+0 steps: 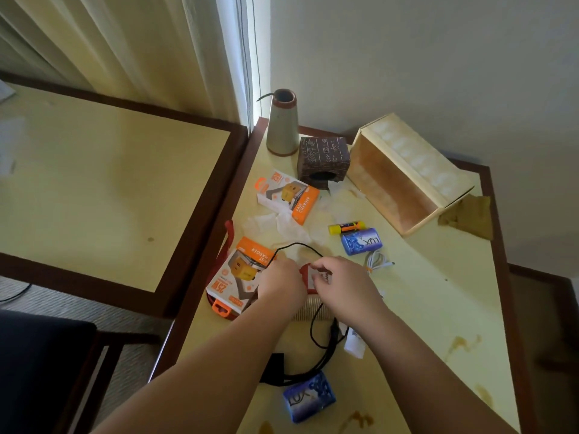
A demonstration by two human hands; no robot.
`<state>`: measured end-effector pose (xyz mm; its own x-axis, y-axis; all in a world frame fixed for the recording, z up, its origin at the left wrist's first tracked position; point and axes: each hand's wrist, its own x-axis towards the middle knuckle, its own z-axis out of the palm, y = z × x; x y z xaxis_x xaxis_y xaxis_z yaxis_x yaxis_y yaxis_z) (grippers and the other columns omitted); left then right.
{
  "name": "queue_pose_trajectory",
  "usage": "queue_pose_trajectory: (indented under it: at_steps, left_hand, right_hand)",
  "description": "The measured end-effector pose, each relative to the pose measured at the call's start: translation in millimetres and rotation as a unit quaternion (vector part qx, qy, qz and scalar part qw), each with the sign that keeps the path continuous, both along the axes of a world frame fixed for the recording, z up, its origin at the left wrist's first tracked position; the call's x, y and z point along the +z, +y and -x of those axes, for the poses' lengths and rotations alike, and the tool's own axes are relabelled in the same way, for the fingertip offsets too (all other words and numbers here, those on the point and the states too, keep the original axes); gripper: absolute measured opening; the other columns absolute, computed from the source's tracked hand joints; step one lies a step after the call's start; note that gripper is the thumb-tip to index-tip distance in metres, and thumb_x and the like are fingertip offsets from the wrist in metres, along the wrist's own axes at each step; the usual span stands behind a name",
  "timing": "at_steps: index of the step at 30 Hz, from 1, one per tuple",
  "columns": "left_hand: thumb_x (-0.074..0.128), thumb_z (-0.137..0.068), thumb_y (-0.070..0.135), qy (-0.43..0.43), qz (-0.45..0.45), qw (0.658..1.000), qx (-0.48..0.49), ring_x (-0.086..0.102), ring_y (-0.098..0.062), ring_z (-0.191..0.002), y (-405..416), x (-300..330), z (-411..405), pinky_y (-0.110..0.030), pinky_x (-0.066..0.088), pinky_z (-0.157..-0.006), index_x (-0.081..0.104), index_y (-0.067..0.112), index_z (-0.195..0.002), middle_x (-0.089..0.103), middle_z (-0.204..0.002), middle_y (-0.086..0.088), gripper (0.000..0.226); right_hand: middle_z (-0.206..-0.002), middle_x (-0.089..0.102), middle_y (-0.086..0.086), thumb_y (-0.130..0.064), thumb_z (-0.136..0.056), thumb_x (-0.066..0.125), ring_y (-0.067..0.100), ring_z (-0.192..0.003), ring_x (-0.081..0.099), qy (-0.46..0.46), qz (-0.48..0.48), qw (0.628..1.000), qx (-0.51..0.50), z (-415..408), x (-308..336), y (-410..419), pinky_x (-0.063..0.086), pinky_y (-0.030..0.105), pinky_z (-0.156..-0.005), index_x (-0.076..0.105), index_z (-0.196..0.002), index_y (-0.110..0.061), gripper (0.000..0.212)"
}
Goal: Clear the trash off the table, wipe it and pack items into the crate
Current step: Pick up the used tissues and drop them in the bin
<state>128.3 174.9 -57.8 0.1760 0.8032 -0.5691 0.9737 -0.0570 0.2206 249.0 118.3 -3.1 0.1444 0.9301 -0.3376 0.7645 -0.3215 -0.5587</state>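
Note:
My left hand (282,285) and my right hand (340,281) meet at the table's middle over a small red item (305,277). Both pinch a thin black cable (294,245) that loops beyond them and trails back to a black adapter (272,368). The pale wooden crate (404,173) lies on its side at the far right. Crumpled white tissues (282,223) lie between two orange charger boxes (289,197) (238,275). Two blue Lux soap packs (360,241) (308,397), a yellow glue stick (346,227) and a coiled white cable (377,261) lie around.
A grey vase (282,123) and a dark patterned box (324,161) stand at the far edge. An olive cloth (470,216) lies beside the crate. Brown stains (463,344) mark the table's right side. Another table (94,183) stands to the left, and a dark chair (40,364) is at lower left.

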Motion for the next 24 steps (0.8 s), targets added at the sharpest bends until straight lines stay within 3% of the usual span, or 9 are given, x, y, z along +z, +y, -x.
queue_pose_trajectory:
  at_steps: [6,11,13,15,17,20,24]
  left_hand:
    - [0.061,-0.099,0.005,-0.017,-0.015,1.0,-0.003,0.069,-0.024,-0.098,0.9,-11.0,6.7,-0.033,0.061,-0.08,0.062,0.01,-0.118,0.069,-0.11,-0.009,0.02]
    - [0.065,-0.099,0.016,-0.146,-0.043,0.986,0.067,0.065,-0.018,-0.088,-13.4,-0.1,28.0,-0.038,0.063,-0.08,0.068,0.02,-0.11,0.068,-0.098,0.001,0.012]
    - [0.068,-0.1,0.023,-0.205,-0.058,0.972,0.098,0.065,-0.012,-0.09,-26.5,12.4,42.1,-0.035,0.062,-0.083,0.071,0.022,-0.112,0.069,-0.099,0.006,0.012]
    - [0.07,-0.1,0.028,-0.245,-0.07,0.959,0.123,0.066,-0.004,-0.091,-40.1,25.2,59.8,-0.029,0.061,-0.084,0.073,0.025,-0.114,0.07,-0.098,0.012,0.014]
    - [0.072,-0.099,0.03,-0.258,-0.078,0.952,0.142,0.066,0.001,-0.088,-50.2,36.1,79.2,-0.019,0.059,-0.078,0.076,0.027,-0.112,0.07,-0.095,0.017,0.014]
    - [0.075,-0.096,0.027,-0.268,-0.104,0.945,0.159,0.066,0.006,-0.088,-53.1,50.9,102.4,-0.008,0.053,-0.072,0.078,0.029,-0.103,0.069,-0.09,0.021,0.007]
    - [0.075,-0.095,0.024,-0.294,-0.199,0.924,0.144,0.068,0.0,-0.082,-25.4,64.5,110.4,-0.016,0.057,-0.071,0.078,0.026,-0.099,0.07,-0.089,0.018,0.006]
  right_hand:
    - [-0.129,0.07,-0.002,-0.021,-0.1,0.058,0.019,-0.106,0.068,-0.03,0.094,0.994,0.035,3.6,-21.4,44.7,0.056,0.034,-0.091,0.068,-0.133,-0.028,0.036]
    - [-0.143,0.063,0.006,-0.016,-0.099,0.061,0.028,-0.126,0.061,-0.097,0.188,0.973,0.097,1.5,-40.1,72.9,0.051,0.038,-0.104,0.06,-0.145,-0.022,0.046]
    - [-0.128,0.067,0.006,-0.022,-0.093,0.063,0.028,-0.114,0.064,-0.104,0.145,0.978,0.107,2.0,-46.6,70.5,0.055,0.039,-0.092,0.069,-0.13,-0.021,0.038]
    - [-0.115,0.06,0.002,-0.029,-0.089,0.063,0.026,-0.104,0.062,-0.114,0.113,0.982,0.1,2.4,-55.2,63.7,0.054,0.038,-0.081,0.073,-0.115,-0.022,0.028]
    - [-0.107,0.05,-0.002,-0.032,-0.093,0.062,0.023,-0.097,0.058,-0.142,0.101,0.979,0.101,4.7,-63.0,59.7,0.051,0.036,-0.076,0.073,-0.107,-0.025,0.02]
    - [-0.108,0.054,-0.004,-0.031,-0.098,0.062,0.02,-0.092,0.056,-0.155,0.057,0.983,0.083,5.6,-70.7,56.2,0.052,0.034,-0.073,0.077,-0.104,-0.028,0.017]
    - [-0.096,0.054,-0.006,-0.03,-0.097,0.066,0.016,-0.084,0.059,-0.109,0.009,0.992,0.069,2.3,-69.3,46.4,0.042,0.024,-0.065,0.078,-0.099,-0.025,0.013]
